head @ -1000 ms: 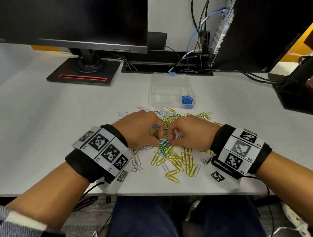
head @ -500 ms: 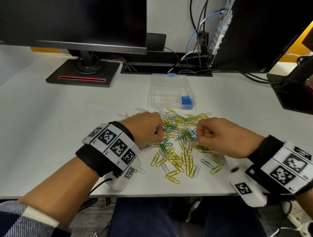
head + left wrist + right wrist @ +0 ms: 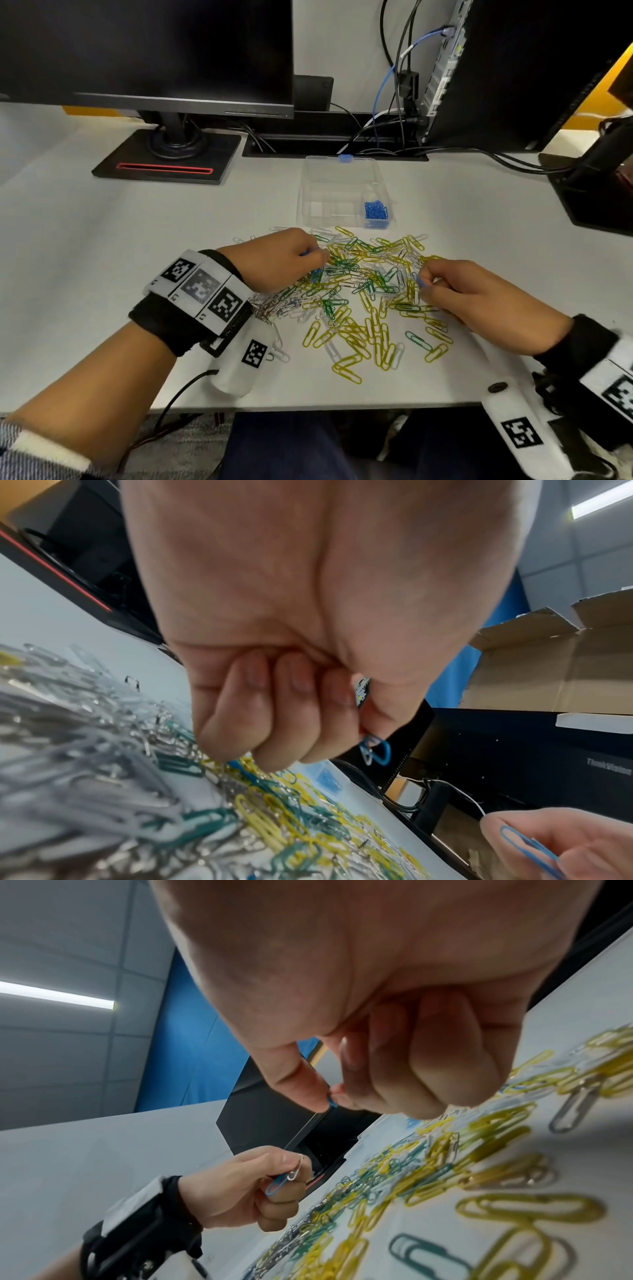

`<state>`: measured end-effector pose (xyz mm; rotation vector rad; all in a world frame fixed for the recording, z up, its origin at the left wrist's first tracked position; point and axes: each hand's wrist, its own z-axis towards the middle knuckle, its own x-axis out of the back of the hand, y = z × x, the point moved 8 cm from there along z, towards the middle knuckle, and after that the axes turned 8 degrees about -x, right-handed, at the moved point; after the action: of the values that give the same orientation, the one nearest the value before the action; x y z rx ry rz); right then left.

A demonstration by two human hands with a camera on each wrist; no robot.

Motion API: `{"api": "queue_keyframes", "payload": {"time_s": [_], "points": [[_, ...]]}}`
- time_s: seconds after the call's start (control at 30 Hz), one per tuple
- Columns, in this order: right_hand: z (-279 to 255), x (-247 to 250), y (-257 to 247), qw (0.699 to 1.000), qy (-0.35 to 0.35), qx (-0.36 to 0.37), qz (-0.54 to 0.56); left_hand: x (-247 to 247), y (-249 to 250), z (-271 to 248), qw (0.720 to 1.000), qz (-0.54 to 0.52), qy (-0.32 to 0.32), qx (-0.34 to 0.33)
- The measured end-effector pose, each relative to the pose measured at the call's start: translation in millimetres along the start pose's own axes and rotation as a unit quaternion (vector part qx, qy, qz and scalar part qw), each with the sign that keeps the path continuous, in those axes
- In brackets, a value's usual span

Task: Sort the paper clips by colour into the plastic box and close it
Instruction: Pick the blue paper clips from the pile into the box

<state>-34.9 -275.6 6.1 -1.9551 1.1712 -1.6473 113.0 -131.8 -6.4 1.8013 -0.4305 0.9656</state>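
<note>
A heap of yellow, green, silver and white paper clips (image 3: 363,298) lies spread on the white desk. Behind it stands the clear plastic box (image 3: 339,185) with its lid open; blue clips (image 3: 376,209) fill its front right compartment. My left hand (image 3: 317,255) is at the heap's left edge, with fingers curled, and pinches a blue clip (image 3: 377,750) that has a silver clip hooked on it. My right hand (image 3: 423,279) is at the heap's right side and pinches another blue clip (image 3: 332,1102) between thumb and forefinger.
A monitor stand (image 3: 164,161) sits at the back left. Cables and a black computer case (image 3: 507,75) are at the back right, a black device (image 3: 596,185) at the far right. The desk's front edge (image 3: 342,406) runs just below the heap.
The hands were together over the heap's middle a second ago. They have pulled apart, the right hand going right and the left slightly left, each with a blue clip.
</note>
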Motion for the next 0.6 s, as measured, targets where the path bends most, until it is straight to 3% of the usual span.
{"api": "queue_keyframes", "payload": {"time_s": [0.33, 0.6], "points": [[1.3, -6.9, -3.7, 1.0, -0.007, -0.008, 0.023, -2.6, -8.5, -3.7, 0.987, -0.159, -0.001, 0.026], [2.8, -8.2, -1.3, 0.999, -0.014, -0.005, 0.044, 0.0, -5.1, -3.4, 0.978, -0.207, 0.019, 0.015]]}}
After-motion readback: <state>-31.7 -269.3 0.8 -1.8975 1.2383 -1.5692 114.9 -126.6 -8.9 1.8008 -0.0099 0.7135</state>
